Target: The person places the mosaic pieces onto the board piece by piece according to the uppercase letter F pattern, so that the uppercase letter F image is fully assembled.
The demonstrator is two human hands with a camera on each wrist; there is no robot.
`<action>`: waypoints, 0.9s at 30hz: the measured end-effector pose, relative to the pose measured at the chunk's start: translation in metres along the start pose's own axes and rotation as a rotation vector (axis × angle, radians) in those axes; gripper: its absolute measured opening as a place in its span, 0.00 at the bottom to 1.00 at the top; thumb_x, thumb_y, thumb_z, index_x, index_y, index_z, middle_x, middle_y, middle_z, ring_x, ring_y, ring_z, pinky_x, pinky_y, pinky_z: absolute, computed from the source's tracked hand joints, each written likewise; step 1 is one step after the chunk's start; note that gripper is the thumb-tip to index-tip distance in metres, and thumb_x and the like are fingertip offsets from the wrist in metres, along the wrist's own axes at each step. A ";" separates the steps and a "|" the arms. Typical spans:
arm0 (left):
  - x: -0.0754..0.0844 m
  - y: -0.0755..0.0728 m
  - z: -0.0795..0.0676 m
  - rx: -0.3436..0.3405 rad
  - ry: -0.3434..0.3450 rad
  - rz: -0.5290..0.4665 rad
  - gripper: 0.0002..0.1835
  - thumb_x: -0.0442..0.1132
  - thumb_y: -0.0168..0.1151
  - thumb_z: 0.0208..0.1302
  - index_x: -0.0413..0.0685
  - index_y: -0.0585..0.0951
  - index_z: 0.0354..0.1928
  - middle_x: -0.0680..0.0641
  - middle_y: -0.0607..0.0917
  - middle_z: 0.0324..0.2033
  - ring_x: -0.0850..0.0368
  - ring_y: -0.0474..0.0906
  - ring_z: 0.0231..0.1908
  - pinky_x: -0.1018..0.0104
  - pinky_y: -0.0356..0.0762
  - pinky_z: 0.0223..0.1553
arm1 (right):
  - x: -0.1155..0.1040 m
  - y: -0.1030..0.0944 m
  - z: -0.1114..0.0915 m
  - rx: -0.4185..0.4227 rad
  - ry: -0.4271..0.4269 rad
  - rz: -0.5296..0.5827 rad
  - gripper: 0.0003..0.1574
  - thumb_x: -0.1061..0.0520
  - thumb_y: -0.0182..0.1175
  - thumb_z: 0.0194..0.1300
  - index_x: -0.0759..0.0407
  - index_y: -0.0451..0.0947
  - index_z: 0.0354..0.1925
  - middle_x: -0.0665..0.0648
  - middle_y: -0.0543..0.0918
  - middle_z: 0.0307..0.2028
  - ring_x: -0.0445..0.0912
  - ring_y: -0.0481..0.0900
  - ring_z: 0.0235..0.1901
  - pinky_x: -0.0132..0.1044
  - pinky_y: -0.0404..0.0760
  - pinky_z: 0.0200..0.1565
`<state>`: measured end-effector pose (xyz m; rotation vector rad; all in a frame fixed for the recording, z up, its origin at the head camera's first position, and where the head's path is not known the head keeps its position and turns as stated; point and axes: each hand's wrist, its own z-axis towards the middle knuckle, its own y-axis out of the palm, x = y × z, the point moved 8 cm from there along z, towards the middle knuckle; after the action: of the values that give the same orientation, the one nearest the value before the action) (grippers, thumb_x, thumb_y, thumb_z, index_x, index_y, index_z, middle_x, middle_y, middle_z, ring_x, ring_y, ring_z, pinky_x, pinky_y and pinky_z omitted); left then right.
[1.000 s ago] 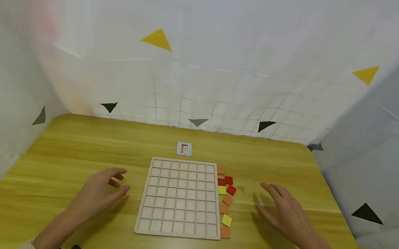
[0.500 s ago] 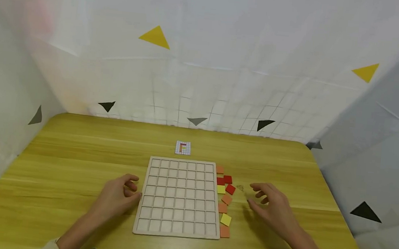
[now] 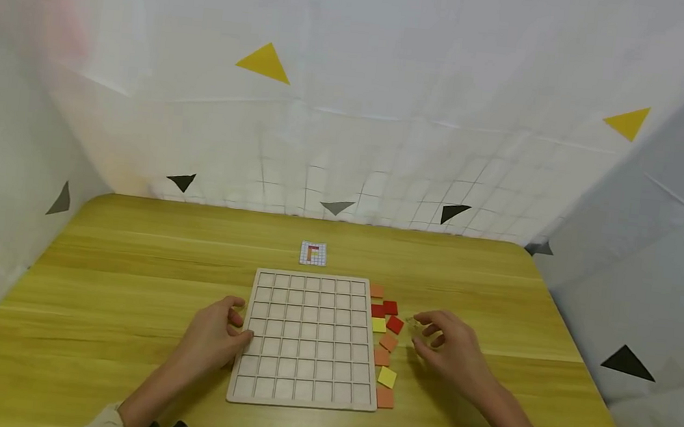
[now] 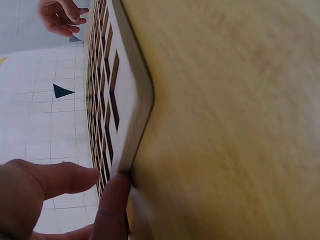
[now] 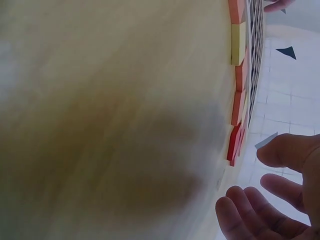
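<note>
Pale grid board (image 3: 308, 332), seven cells by seven, lying flat on the wood-grained bench (image 3: 107, 273) in front of you. Your left hand (image 3: 210, 335) is at its left edge: one fingertip touches the side, the thumb reaches over the top; whether these fingers pinch the edge cannot be told. Along the right edge lie square tiles: four orange tiles (image 3: 384, 398), three red tiles (image 3: 395, 324) and two yellow tiles (image 3: 387, 377). Your right hand (image 3: 455, 353) hangs just beyond them, its fingers parted, loosely curved and holding nothing. Farther from you than the board, a small card (image 3: 313, 253) bears a coloured figure on a printed grid. Pale sheeting (image 3: 362, 71) backs the bench.
</note>
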<state>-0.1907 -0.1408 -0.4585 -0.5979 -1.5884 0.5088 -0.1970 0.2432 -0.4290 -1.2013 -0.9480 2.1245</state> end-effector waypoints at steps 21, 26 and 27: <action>0.006 0.002 0.000 0.012 0.049 0.060 0.27 0.27 0.67 0.50 0.29 0.78 0.56 0.47 0.79 0.33 0.58 0.77 0.29 0.65 0.74 0.29 | 0.007 0.024 0.021 -0.049 0.019 0.022 0.17 0.62 0.76 0.52 0.61 0.84 0.41 0.53 0.84 0.35 0.45 0.81 0.32 0.37 0.81 0.31; 0.007 0.001 0.000 0.012 0.050 0.092 0.27 0.27 0.67 0.50 0.28 0.78 0.56 0.47 0.78 0.33 0.58 0.75 0.29 0.65 0.72 0.29 | 0.006 0.029 0.025 -0.084 0.034 0.005 0.16 0.61 0.77 0.50 0.60 0.85 0.38 0.52 0.83 0.34 0.45 0.80 0.31 0.37 0.81 0.32; 0.008 0.001 0.000 0.011 0.050 0.097 0.27 0.27 0.67 0.50 0.28 0.78 0.56 0.47 0.78 0.32 0.58 0.74 0.29 0.65 0.72 0.29 | 0.006 0.030 0.026 -0.094 0.039 -0.003 0.15 0.61 0.78 0.50 0.59 0.85 0.38 0.51 0.83 0.34 0.44 0.80 0.32 0.36 0.81 0.32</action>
<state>-0.1911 -0.1347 -0.4532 -0.6765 -1.5138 0.5708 -0.2256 0.2207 -0.4459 -1.2810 -1.0414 2.0671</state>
